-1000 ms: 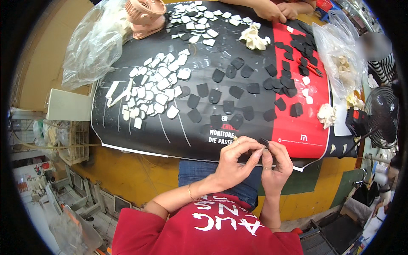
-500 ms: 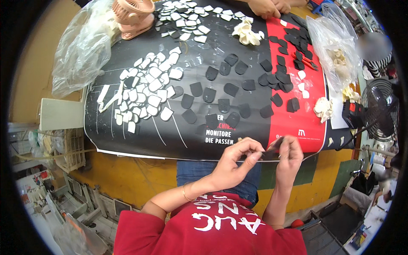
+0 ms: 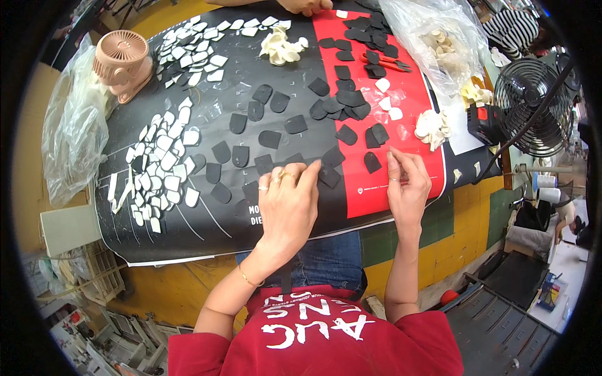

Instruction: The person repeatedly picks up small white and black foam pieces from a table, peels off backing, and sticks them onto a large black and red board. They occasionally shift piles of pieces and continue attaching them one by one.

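Observation:
My left hand (image 3: 290, 203) is palm down over the black part of the mat, fingers apart and bent onto several dark tab-shaped pieces, which it partly hides. Another dark piece (image 3: 329, 176) lies beside its fingertips. Above the red part, the thumb and forefinger of my right hand (image 3: 409, 188) come together in a pinch; anything between them is too small to make out. One black rounded piece (image 3: 372, 163) lies flat just left of that pinch. More dark pieces (image 3: 240, 156) are spread across the mat (image 3: 207, 247).
White rounded pieces (image 3: 168, 160) are heaped on the left. A pink fan (image 3: 123, 59) and plastic bag (image 3: 72, 135) stand beyond them. Red-handled pliers (image 3: 389, 62), cream scraps (image 3: 433, 128) and a black fan (image 3: 533, 106) are right. Another person's hand (image 3: 306, 6) is opposite.
My hands, together over the mat's front edge before, have moved apart and forward. The dark piece between them is gone from my fingers; a black piece now lies beside my right hand. The view has turned.

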